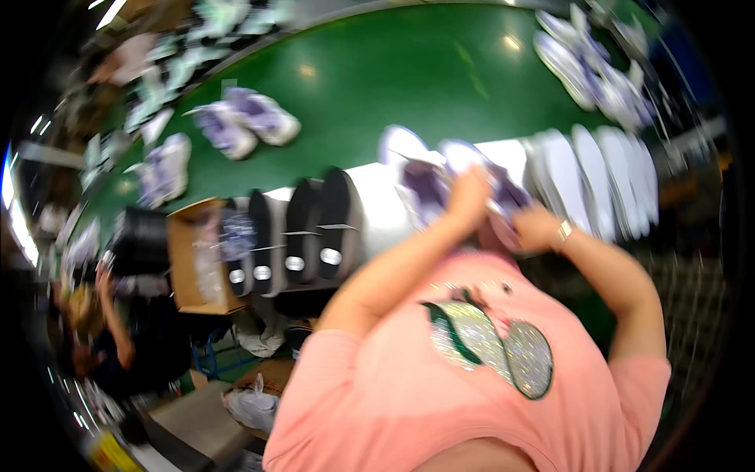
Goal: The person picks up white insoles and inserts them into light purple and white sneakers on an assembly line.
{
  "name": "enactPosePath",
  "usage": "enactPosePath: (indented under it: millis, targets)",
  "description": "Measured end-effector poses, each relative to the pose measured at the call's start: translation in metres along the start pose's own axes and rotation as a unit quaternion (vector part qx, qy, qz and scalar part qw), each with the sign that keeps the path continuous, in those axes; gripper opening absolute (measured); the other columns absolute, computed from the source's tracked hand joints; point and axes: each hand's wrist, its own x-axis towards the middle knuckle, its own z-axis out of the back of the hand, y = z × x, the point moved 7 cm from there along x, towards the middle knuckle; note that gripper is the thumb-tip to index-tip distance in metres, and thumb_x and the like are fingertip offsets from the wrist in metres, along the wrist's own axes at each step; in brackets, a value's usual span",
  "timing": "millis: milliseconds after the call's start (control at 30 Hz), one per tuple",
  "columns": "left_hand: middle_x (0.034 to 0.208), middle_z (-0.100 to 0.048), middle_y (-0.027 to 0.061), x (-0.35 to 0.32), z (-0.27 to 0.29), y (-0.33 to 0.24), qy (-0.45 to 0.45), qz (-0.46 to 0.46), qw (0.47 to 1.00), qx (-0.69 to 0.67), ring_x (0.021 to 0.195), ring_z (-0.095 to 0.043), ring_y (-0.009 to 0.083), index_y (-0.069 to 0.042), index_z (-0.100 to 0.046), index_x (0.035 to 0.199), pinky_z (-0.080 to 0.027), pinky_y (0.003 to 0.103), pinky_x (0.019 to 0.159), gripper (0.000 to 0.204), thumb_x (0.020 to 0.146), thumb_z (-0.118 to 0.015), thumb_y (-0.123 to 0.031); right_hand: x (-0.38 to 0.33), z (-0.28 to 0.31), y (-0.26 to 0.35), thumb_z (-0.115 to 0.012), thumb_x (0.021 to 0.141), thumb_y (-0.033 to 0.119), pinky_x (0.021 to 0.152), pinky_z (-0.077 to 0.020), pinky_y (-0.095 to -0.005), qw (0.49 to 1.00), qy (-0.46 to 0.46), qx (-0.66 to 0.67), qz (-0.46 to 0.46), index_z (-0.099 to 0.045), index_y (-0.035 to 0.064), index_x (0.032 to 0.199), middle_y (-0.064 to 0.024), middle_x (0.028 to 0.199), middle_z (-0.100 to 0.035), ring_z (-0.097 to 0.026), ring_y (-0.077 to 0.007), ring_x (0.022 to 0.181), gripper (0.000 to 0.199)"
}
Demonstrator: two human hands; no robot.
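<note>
Hands point(472, 194) point(538, 229) on round-toed white-and-purple shoe point(510, 193), glossy green surface point(377, 71)

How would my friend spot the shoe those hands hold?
Find the green table, then the white strip along its near edge. Two white-and-purple sneakers are there. It's the sneaker farther right, with the left hand on top and the right hand at its heel.

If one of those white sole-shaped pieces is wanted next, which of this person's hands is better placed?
Probably the right hand: it is nearer the white sole-shaped pieces. The left hand is farther off, across the purple-and-white shoe. Both hands appear occupied with that shoe, though.
</note>
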Motion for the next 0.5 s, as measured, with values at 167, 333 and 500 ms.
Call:
enactPosePath:
  millis: [167, 333, 500]
  targets:
    - [0.070, -0.055, 0.0232, 0.001, 0.055, -0.018, 0.024, 0.223, 0.960, -0.168, 0.067, -0.053, 0.0403, 0.003, -0.049, 0.081, -0.042, 0.044, 0.059, 0.022, 0.084, -0.042, -0.018, -0.048, 0.089, -0.019, -0.051, 0.078, 0.019, 0.069, -0.0409, -0.0329, 0.944, -0.280, 0.160, -0.071, -0.056, 0.0049, 0.096, -0.0108, 0.085, -0.059, -0.054, -0.0279, 0.071, 0.023]
    - [0.075, -0.054, 0.0249, -0.001, 0.046, -0.011, 0.057, 0.230, 0.959, -0.157, 0.071, -0.052, 0.0408, 0.005, -0.047, 0.079, -0.040, 0.047, 0.063, 0.025, 0.084, -0.039, -0.018, -0.065, 0.082, -0.016, -0.047, 0.078, 0.019, 0.077, -0.0376, -0.0368, 0.948, -0.249, 0.184, -0.079, -0.055, 0.0018, 0.086, -0.0153, 0.077, -0.058, -0.056, -0.0280, 0.073, 0.020]
    - [0.076, -0.054, 0.0242, -0.002, 0.014, -0.003, 0.057, 0.149, 0.981, -0.112, 0.070, -0.054, 0.0393, 0.004, -0.047, 0.082, -0.043, 0.046, 0.063, 0.015, 0.076, -0.041, -0.008, -0.028, 0.013, 0.019, -0.044, 0.079, 0.027, 0.091, -0.0200, -0.0550, 0.994, -0.029, -0.021, -0.105, -0.055, 0.0044, 0.083, -0.0164, 0.069, -0.059, -0.057, -0.0314, 0.069, 0.026]
